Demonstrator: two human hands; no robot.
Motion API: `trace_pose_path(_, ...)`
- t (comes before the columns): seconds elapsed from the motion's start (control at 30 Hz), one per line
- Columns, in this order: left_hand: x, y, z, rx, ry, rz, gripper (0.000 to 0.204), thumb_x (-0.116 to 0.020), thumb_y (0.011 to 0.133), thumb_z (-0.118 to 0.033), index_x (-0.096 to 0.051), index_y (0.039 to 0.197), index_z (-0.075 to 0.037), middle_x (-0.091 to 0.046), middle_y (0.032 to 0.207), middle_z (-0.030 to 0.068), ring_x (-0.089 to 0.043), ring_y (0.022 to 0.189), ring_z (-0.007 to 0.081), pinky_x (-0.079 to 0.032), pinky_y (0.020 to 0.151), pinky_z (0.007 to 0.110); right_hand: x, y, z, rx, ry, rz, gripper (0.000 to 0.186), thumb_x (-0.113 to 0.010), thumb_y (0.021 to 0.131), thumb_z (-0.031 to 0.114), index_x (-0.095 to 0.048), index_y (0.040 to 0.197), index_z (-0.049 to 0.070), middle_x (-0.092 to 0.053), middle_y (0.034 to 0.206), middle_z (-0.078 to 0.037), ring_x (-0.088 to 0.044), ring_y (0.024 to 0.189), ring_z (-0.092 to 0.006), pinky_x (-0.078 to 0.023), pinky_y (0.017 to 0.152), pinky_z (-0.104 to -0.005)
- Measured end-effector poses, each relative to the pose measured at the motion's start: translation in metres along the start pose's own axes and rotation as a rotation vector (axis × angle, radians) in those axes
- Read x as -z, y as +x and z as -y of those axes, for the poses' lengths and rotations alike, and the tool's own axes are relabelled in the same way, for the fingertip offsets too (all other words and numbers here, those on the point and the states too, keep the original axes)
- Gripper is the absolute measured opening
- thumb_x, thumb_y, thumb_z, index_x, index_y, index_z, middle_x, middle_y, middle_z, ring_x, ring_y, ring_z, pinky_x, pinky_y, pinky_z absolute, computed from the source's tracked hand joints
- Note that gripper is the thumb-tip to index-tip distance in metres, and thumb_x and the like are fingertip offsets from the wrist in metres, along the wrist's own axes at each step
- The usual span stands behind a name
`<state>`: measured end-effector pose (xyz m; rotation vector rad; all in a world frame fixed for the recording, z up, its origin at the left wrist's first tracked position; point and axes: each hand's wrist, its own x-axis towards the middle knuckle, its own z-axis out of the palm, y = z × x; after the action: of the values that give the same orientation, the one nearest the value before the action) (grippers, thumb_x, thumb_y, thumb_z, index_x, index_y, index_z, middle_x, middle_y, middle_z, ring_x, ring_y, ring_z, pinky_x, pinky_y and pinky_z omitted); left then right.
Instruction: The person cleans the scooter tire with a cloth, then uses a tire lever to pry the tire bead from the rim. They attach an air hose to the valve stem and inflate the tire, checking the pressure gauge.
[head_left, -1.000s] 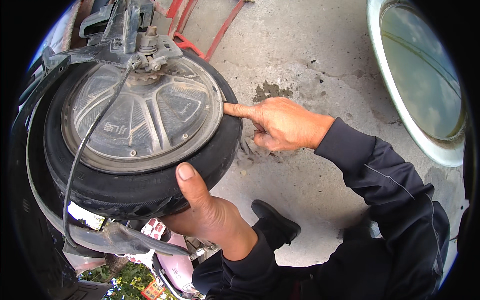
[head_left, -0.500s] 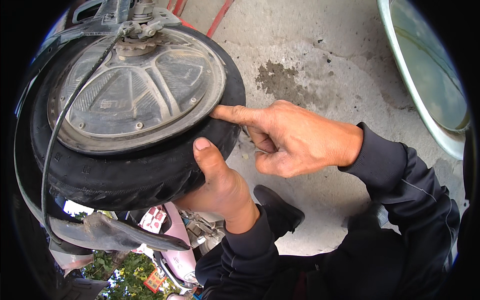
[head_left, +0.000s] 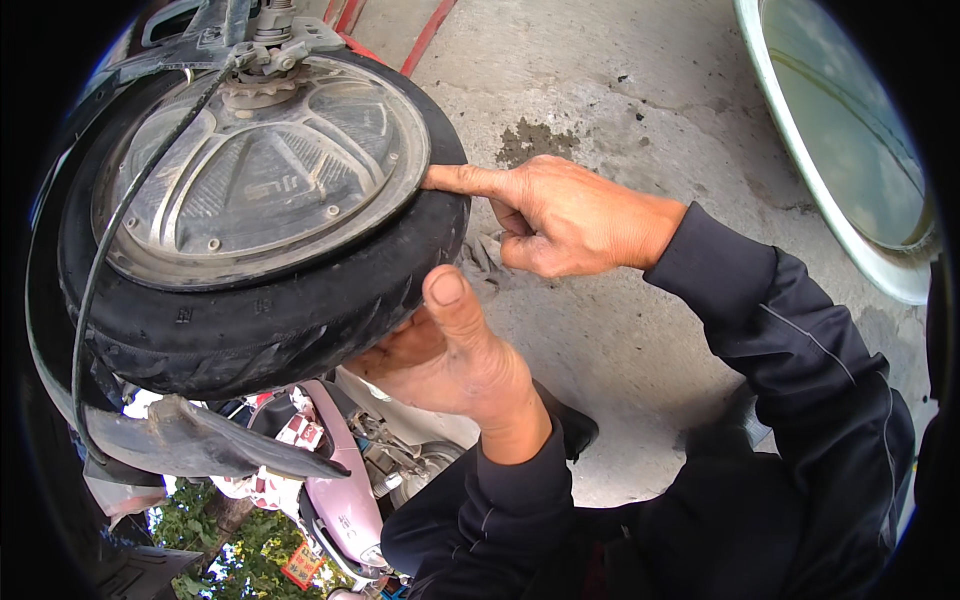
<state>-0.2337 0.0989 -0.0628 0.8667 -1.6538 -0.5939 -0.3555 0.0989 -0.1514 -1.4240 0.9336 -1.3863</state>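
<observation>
The black tyre already sits around the metal hub; whether it is evenly seated cannot be told. At the hub's right edge, the right hand points its index finger, gripping nothing; below the hub, the left hand is open beside the tyre.

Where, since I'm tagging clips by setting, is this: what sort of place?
Probably an outdoor repair spot for two-wheelers: a vehicle's wheel turned hub-side up, a pink scooter nearby, and a wide basin on concrete ground, its water seeming to reflect sky.
</observation>
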Motion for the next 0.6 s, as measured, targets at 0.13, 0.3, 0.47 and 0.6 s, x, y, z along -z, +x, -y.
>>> trace_pose_path(0.13, 0.002, 0.013, -0.010, 0.028, 0.260, -0.010, 0.062, -0.081, 0.087, -0.012, -0.050, 0.134, 0.013, -0.059, 0.136, 0.0211, -0.062, 0.116, 0.0269, -0.051, 0.104, 0.039, 0.000, 0.002, -0.004, -0.009, -0.140, -0.012, 0.089, -0.059, 0.072, 0.004, -0.037, 0.159, 0.008, -0.055, 0.057, -0.011, -0.057, 0.050, -0.0267, -0.047, 0.057, -0.0385)
trace_pose_path(0.3, 0.012, 0.017, -0.007, 0.022, 0.274, 0.012, 0.051, -0.076, 0.084, -0.006, -0.056, 0.127, 0.015, -0.063, 0.128, 0.0199, -0.065, 0.109, 0.0265, -0.055, 0.096, 0.037, -0.009, -0.003, 0.011, 0.017, 0.090, -0.038, 0.088, -0.059, 0.072, 0.004, -0.038, 0.158, 0.004, -0.050, 0.060, -0.008, -0.052, 0.053, -0.0189, -0.045, 0.057, -0.0351)
trace_pose_path(0.47, 0.020, 0.018, -0.003, 0.011, 0.355, 0.011, 0.049, -0.071, 0.084, -0.005, -0.057, 0.125, 0.017, -0.067, 0.123, 0.0215, -0.069, 0.102, 0.0274, -0.058, 0.090, 0.037, -0.015, -0.012, 0.044, -0.057, 0.318, 0.034, 0.089, -0.056, 0.072, 0.004, -0.037, 0.159, 0.004, -0.044, 0.058, -0.003, -0.045, 0.050, -0.0147, -0.042, 0.054, -0.0322)
trace_pose_path(0.6, 0.022, 0.011, 0.006, 0.055, 0.352, 0.033, 0.049, -0.075, 0.087, -0.009, -0.057, 0.124, 0.018, -0.068, 0.123, 0.0222, -0.070, 0.102, 0.0264, -0.057, 0.090, 0.037, -0.009, -0.010, 0.046, -0.089, 0.259, 0.069, 0.088, -0.060, 0.072, 0.005, -0.036, 0.156, -0.001, -0.054, 0.060, -0.012, -0.057, 0.054, -0.0255, -0.048, 0.058, -0.0373)
